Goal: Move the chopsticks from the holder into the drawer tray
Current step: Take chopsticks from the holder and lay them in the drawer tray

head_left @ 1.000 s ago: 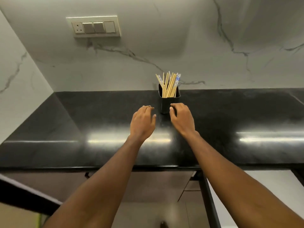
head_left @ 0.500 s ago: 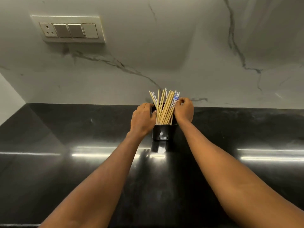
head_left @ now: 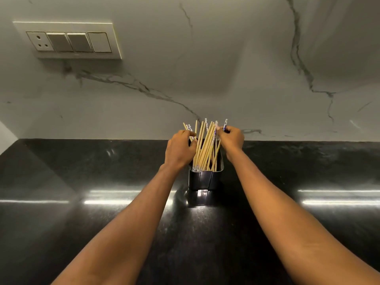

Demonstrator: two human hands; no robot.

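The chopsticks [head_left: 205,147] stand as a loose, fanned bundle in the holder [head_left: 203,179], pale wooden sticks leaning mostly toward 1 o'clock, a few of them with blue-and-white patterned ends (some of those ends point up, others sit down at the holder's near rim). The holder is a dark, glossy, box-shaped cup standing upright on the black countertop [head_left: 102,182], close to the back wall. The left hand [head_left: 180,149] comes in at the bundle's 9 o'clock side, its fingers curled around the outermost sticks there and its thumb pressed against the bundle. The right hand [head_left: 231,138] sits at about 2 o'clock of the holder, its fingertips pinching the upper ends of the sticks on that side, one patterned tip poking out above the knuckles. Both bare forearms reach in from 6 o'clock, one on either side of the holder. The countertop is polished and throws back bright streaks of light at 9 and 3 o'clock of the holder. Behind it rises a white marble wall [head_left: 205,68] with grey veins, and far off at 10 o'clock a cream switch plate [head_left: 67,41] with a socket and three rockers is fixed to it.
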